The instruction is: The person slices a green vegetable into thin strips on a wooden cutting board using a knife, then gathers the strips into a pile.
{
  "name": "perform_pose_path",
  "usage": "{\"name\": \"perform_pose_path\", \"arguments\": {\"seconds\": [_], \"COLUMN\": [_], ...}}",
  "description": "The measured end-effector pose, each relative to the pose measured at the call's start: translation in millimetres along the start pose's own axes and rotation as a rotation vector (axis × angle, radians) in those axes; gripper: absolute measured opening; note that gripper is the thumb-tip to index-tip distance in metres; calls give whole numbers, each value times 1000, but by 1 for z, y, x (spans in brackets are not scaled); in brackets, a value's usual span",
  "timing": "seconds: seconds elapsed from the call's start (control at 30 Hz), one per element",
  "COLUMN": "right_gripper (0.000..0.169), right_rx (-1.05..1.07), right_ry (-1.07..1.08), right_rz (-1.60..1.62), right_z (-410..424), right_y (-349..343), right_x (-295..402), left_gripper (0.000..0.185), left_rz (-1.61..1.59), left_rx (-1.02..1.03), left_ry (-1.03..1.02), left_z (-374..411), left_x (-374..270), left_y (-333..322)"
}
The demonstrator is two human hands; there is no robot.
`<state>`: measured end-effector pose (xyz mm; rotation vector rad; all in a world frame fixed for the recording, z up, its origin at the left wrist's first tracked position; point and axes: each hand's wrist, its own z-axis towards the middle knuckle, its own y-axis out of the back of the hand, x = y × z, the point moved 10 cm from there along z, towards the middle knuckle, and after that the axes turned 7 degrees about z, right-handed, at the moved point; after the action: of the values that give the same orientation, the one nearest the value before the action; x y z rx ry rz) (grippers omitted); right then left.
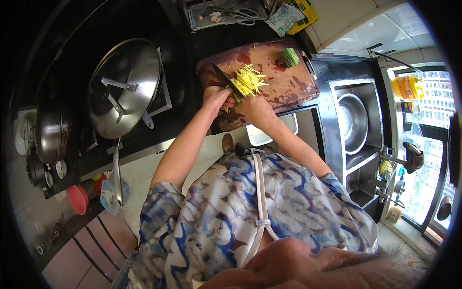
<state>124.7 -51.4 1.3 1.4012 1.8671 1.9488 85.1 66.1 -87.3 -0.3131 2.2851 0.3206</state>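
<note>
My right hand [259, 111] grips a kitchen knife [225, 76], its handle hidden in the fist. The dark blade points away from me across a worn wooden cutting board [288, 86]. Left of the blade, my left hand [216, 98] has its fingers curled on green-edged squash slices [236, 98], mostly hidden by the fingers. A heap of thin yellow squash strips [249, 80] lies against the blade's right side. Near the board's far right corner rests a cut piece of green-skinned squash [290, 57].
A large lidded pan [126, 97] stands on the black stove at left. Scissors [245, 16] and garlic [216, 17] lie on a tray beyond the board. At right, a metal basin [352, 123] sits in the sink [377, 108]. A white tub [256, 135] is below the board's front edge.
</note>
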Motion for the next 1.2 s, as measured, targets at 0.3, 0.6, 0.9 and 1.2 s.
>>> {"name": "perform_pose_path", "arguments": {"seconds": [0.3, 0.6, 0.9, 1.2], "right_gripper": [32, 33, 34, 34], "right_rx": [29, 23, 36, -70], "right_ry": [99, 120, -91, -47], "right_rz": [50, 91, 50, 56], "right_z": [4, -3, -7, 0], "right_y": [22, 10, 23, 40], "right_x": [0, -8, -39, -60], "left_gripper": [21, 20, 19, 18], "left_rz": [94, 56, 25, 55], "left_rx": [-22, -30, -68, -64], "left_ry": [-5, -26, -34, -43], "left_z": [-18, -15, -11, -12], "left_x": [-5, 10, 12, 11], "left_y": [32, 14, 11, 11]}}
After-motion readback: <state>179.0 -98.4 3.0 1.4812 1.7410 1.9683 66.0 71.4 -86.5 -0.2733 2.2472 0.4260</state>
